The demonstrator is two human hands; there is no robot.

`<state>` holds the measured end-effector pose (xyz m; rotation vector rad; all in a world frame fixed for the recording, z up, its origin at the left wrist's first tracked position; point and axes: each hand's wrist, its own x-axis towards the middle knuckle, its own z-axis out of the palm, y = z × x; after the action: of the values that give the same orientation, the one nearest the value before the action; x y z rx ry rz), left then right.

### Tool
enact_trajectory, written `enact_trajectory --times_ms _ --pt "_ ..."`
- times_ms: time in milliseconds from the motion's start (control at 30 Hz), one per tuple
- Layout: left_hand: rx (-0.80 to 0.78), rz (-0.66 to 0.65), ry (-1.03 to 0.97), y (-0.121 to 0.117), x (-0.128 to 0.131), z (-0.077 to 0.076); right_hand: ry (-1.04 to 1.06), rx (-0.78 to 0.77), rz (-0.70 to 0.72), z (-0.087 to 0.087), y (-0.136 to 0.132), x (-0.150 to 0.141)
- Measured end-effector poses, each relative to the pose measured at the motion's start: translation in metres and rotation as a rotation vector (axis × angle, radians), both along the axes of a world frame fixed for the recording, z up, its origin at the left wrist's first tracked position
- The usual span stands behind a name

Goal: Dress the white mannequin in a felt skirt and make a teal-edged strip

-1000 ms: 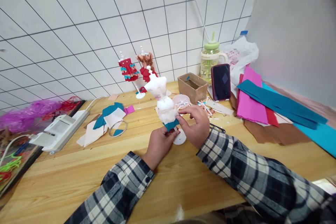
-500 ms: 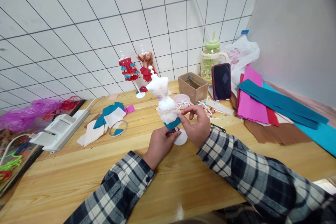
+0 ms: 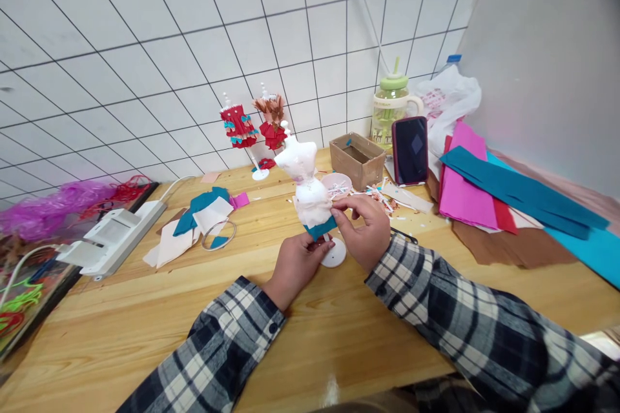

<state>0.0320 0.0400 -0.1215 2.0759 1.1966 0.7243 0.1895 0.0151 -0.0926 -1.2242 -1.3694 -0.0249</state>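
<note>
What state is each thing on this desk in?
White mannequin: covered below with pale and teal layers
Left hand: closed at the mannequin's lower end
Right hand: pinching those layers' edge
Rear left mannequin: dressed
Rear right mannequin: dressed
Cardboard box: open
Phone: propped up, screen dark
Bottle: lid on, straw in
Plastic bag: crumpled

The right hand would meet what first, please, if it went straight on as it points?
Probably the pale ruffle on the white mannequin, which the right hand seems to touch.

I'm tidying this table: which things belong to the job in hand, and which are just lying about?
In the job: white mannequin, teal paper at its hem; probably colored paper stack.

Apparently just there: phone, green-lidded jug, white plastic bag, power strip.
</note>
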Motion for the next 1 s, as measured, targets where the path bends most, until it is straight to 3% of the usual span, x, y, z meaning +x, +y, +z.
enact_trajectory --times_ms 267,567,1000 --pt "-0.047 -0.011 -0.064 -0.0013 0.0006 0.0005 0.172 -0.017 0.044 -0.0012 -0.0018 -0.0008" --pt "0.01 -0.016 0.0 -0.0028 0.0004 0.003 0.025 0.017 0.056 0.0047 -0.0038 0.0011" --pt "0.014 -0.02 0.041 -0.0009 -0.0012 0.0013 0.021 -0.025 0.007 0.0046 -0.0033 -0.0001"
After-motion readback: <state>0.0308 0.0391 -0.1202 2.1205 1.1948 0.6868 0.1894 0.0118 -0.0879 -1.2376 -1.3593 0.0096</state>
